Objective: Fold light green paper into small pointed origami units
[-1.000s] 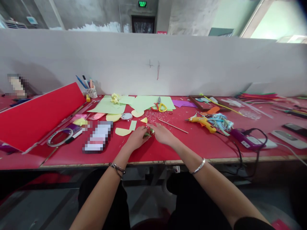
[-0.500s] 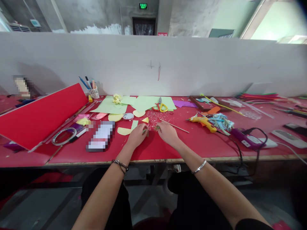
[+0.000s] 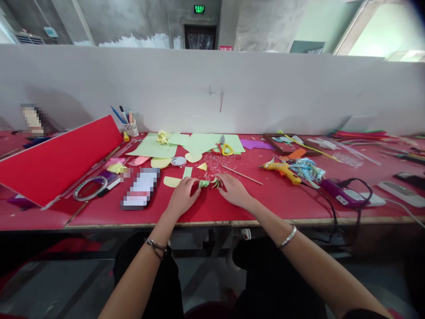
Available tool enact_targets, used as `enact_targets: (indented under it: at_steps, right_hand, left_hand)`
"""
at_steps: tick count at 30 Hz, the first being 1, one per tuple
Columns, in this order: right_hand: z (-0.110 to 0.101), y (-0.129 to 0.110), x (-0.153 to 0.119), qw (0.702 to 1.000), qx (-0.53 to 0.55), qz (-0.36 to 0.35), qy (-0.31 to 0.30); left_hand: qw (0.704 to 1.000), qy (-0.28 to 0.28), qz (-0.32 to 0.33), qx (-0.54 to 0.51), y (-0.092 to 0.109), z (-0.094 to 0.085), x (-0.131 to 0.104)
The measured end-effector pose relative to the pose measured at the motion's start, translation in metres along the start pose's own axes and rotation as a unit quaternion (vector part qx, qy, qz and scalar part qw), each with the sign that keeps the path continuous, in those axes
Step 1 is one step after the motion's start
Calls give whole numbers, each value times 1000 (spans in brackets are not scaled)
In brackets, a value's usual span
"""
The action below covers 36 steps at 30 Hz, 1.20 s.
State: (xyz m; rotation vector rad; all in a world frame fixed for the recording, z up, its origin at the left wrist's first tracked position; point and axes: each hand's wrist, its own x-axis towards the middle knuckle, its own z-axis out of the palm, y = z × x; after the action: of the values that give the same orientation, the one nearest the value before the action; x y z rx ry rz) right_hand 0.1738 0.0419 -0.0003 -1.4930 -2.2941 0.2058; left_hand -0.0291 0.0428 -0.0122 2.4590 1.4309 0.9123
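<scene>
Both my hands are low over the red tabletop, close to its front edge, with their fingertips facing each other. My left hand [image 3: 182, 197] has its thumb and fingers curled round the end of a small curled piece of green paper [image 3: 204, 183]. Opposite it, my right hand [image 3: 236, 191] pinches the green paper's fringed end [image 3: 216, 182], which is cut into narrow strips. Whether the two green parts join is too small to tell. Just beyond the fingers lie a small yellow paper triangle [image 3: 202, 166] and a thin wooden stick [image 3: 242, 174].
Scissors [image 3: 226, 149] rest on pale green sheets [image 3: 199, 144] at the back. A phone [image 3: 141, 188] and a tape roll [image 3: 89, 188] lie left. On the right are a yellow glue gun [image 3: 282, 171], its cord and a purple box [image 3: 343, 192]. A white partition [image 3: 159, 88] stands behind.
My hands have turned and their fingers have loosened, so more of the green paper shows between them. Both wrists have shifted outward and slightly toward me. Other things stay put.
</scene>
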Motion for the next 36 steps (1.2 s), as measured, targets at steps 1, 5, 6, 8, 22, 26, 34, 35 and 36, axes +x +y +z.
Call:
enact_targets:
  at_steps: [1,5,6,8,22,26,34,35,36]
  right_hand:
    - [1,1,2,1000,2,-1,-3]
    - [2,2,8,1000,12,-2,-9]
    - [2,3,8,1000,15,-2,-10]
    - [2,3,8,1000,23,-3,-9]
    - [4,0,6,987,142,52,45]
    - [7,7,7,981,160,85,62]
    - [4,6,6,985,153,73,46]
    - [3,4,6,987,144,65,43]
    - [3,3,6,988,135,59,41]
  left_hand:
    - [1000,-4,2,4,-1,0,-1]
    - [1000,-20,8,22,0,2,1]
    - [999,-24,10,25,1,2,1]
    - [999,-31,14,29,3,2,2]
    - [982,-122,-96,108,28,-17,22]
    - [989,-124,5,85,23,-4,25]
    - [992,-120,4,30,24,-6,21]
    - [993,-118,-3,16,24,-7,20]
    - [993,-115,-10,-1,25,-8,19]
